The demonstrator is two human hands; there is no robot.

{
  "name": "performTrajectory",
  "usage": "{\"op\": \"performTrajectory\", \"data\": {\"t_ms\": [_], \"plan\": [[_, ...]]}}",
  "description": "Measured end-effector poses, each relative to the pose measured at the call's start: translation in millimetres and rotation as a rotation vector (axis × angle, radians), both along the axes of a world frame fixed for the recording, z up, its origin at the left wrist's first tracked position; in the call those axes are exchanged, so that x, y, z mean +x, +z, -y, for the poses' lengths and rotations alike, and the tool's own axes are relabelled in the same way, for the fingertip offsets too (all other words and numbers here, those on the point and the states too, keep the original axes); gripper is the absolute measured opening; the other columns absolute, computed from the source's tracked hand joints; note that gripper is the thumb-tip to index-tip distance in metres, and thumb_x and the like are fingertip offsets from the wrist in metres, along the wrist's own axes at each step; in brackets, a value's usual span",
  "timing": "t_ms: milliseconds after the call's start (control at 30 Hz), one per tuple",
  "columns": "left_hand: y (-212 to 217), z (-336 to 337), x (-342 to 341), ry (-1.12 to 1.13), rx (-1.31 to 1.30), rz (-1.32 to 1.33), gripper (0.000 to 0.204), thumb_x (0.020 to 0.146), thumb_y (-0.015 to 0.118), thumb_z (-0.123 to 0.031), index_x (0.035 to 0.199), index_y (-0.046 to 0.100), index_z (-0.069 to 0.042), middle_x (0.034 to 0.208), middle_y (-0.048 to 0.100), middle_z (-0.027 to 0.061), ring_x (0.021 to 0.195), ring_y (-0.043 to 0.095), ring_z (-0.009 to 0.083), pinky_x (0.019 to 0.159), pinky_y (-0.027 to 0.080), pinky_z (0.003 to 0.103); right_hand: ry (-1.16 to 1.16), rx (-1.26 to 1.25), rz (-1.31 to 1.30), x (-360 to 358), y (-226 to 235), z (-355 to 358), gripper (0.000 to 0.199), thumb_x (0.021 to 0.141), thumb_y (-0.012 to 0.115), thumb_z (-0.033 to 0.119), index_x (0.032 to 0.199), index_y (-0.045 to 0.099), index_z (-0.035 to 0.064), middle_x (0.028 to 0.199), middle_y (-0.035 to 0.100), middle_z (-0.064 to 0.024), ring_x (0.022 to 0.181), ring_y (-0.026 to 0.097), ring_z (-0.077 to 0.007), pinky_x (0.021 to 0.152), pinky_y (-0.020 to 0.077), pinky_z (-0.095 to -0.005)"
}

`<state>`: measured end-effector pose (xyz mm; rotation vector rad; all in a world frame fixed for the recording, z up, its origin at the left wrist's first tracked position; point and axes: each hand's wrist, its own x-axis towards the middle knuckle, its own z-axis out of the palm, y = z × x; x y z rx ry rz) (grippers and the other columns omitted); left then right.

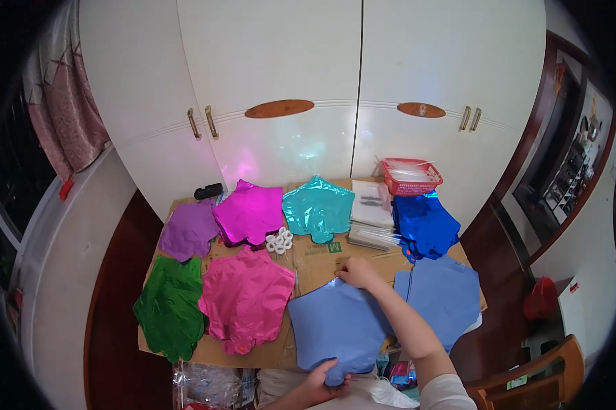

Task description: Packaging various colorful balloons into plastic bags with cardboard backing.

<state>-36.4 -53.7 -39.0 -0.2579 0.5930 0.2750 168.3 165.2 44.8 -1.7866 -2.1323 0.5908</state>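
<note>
Left hand (319,384) and right hand (356,272) grip one foil (338,321) at desk (309,268) front edge. Handling appears unfinished; right-edge stack (446,297) is unheld.

Bare cardboard (313,264) separates held foil (336,321) from teal foil (318,210); white rings (279,240) obstruct leftward.

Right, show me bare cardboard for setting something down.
Best patch: the cardboard between the teal foil and the held light-blue sheet. A narrower strip lies below the pink foil. Back right is crowded: red basket, whitish packs, dark-blue foils.
</note>
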Motion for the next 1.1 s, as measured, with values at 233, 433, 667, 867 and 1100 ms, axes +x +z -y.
{"op": "performTrajectory", "data": {"t_ms": [233, 433, 667, 867, 1100], "plan": [[-11, -1, 5, -0.010, 0.098, 0.006, 0.029, 0.090, 0.054, -0.029, 0.098, 0.047, -0.002, 0.083, 0.052, 0.0077, 0.072, 0.051, 0.0186, 0.067, 0.046, 0.033, 0.143, -0.032, -0.194, 15, -12, -14, 0.015, 0.074, 0.068, 0.021, 0.082, 0.069, 0.0079, 0.075, 0.066, -0.0109, 0.070, 0.064, -0.0251, 0.065, 0.0493, -0.0357], [43, -11, 11, -0.008, 0.209, 0.035, 0.019, 0.093, 0.048, -0.023, 0.091, 0.044, -0.005, 0.079, 0.050, 0.0049, 0.069, 0.047, 0.0163, 0.066, 0.042, 0.032, 0.168, -0.061, -0.196, 20, 29, -21, 0.009, 0.071, 0.066, 0.012, 0.079, 0.069, 0.0093, 0.078, 0.067, -0.0106, 0.073, 0.065, -0.0262, 0.067, 0.0505, -0.0373], [46, -64, 34, 0.043, 0.179, -0.144, 0.013, 0.094, 0.046, -0.016, 0.092, 0.042, -0.004, 0.078, 0.049, 0.0089, 0.067, 0.045, 0.0179, 0.064, 0.041, 0.031, 0.103, 0.104, 0.003, 38, 5, -62, 0.019, 0.076, 0.061, 0.023, 0.081, 0.069, 0.0058, 0.077, 0.066, -0.0149, 0.072, 0.064, -0.0314, 0.068, 0.0505, -0.0401], [68, -70, 42, 0.020, 0.220, -0.212, 0.017, 0.094, 0.048, -0.018, 0.097, 0.045, -0.001, 0.082, 0.053, 0.0120, 0.070, 0.050, 0.0196, 0.063, 0.045, 0.032, -0.068, 0.157, 0.065, 21, -10, -62, 0.026, 0.077, 0.060, 0.027, 0.077, 0.067, 0.0025, 0.078, 0.064, -0.0210, 0.075, 0.063, -0.0364, 0.071, 0.0497, -0.0454], [63, -74, 41, 0.014, 0.206, -0.243, 0.018, 0.093, 0.049, -0.018, 0.098, 0.047, -0.001, 0.082, 0.054, 0.0118, 0.071, 0.051, 0.0197, 0.063, 0.046, 0.031, -0.089, 0.311, -0.046, -5, 10, -5, 0.035, 0.080, 0.063, 0.026, 0.107, 0.055, 0.0042, 0.105, 0.055, -0.0204, 0.084, 0.059, -0.0407, 0.071, 0.0489, -0.0502]]}}
